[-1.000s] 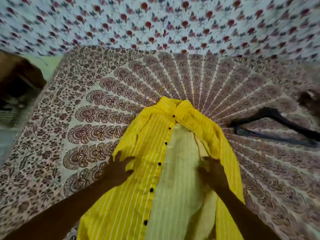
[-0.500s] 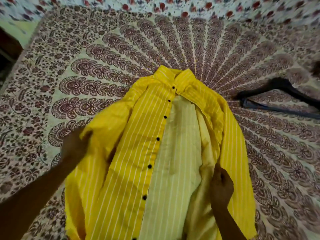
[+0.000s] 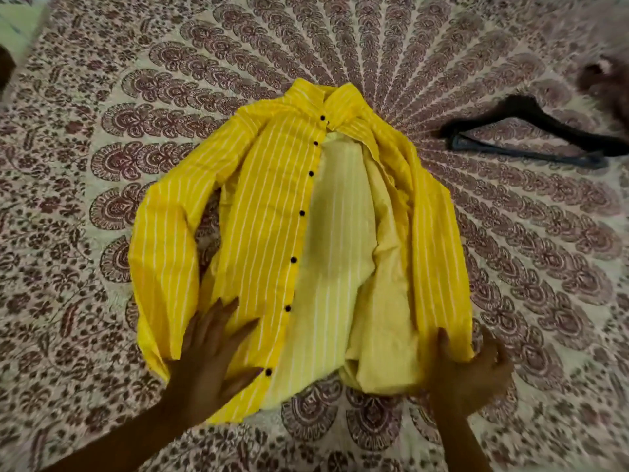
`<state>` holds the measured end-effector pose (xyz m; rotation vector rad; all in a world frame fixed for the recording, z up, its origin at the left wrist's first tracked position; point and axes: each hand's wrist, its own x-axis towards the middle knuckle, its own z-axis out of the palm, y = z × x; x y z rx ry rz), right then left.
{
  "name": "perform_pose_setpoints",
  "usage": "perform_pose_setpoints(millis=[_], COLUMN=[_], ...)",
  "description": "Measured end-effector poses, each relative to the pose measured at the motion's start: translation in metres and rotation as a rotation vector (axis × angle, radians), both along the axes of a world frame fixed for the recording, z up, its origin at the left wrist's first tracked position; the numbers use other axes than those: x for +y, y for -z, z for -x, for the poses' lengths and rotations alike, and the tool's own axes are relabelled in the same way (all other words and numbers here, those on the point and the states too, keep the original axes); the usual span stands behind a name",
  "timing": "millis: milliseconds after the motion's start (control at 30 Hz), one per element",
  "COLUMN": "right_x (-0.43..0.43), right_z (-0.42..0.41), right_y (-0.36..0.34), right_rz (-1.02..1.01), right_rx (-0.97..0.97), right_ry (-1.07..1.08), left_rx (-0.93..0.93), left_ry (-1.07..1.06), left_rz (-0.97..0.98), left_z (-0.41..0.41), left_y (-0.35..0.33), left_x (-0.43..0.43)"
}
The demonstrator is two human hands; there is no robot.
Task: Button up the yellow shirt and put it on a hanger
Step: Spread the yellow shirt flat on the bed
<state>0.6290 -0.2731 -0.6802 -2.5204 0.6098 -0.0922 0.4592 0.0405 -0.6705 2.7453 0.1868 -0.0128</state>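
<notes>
Yellow shirt (image 3: 269,212) lies open; white stripes, black buttons (image 3: 302,212).

Your head camera looks forward and steeply down onto the printed bedspread (image 3: 102,97), near enough that the yellow shirt (image 3: 265,206) fills the middle of the frame, collar away from you and hem toward you. Your forearms enter from the bottom edge, the left hand (image 3: 211,362) at lower left and the right hand (image 3: 473,373) at lower right, both close to the lens. The wide angle bows the cloth's pattern outward and catches the black hanger (image 3: 520,109) far right, cut by the frame edge.
</notes>
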Motion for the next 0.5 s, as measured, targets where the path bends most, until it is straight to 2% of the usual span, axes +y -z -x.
perform_pose_setpoints(millis=[67,133,200,267,400,500], right_x=[-0.014,-0.025,-0.035,-0.046,-0.061,-0.072], right_z=[0.007,0.010,0.012,0.014,0.015,0.003], right_y=[-0.004,-0.010,-0.016,-0.015,-0.012,-0.024], right_rz=[-0.106,-0.244,-0.297,-0.336,-0.622,-0.851], right_rx=[0.233,0.373,0.445,0.475,0.433,0.343], right_ry=[0.001,-0.053,-0.073,-0.102,-0.091,0.004], left_rx=[-0.048,-0.111,-0.138,-0.062,0.229,0.245], left_ry=[0.080,0.191,0.329,0.391,0.039,-0.040], left_rz=[-0.028,-0.003,0.049,0.085,0.232,0.130], left_z=[0.002,-0.005,-0.018,-0.035,-0.064,-0.083], left_y=[0.000,-0.002,0.000,0.002,0.008,0.014], left_x=[-0.019,-0.043,-0.071,-0.102,-0.154,-0.172])
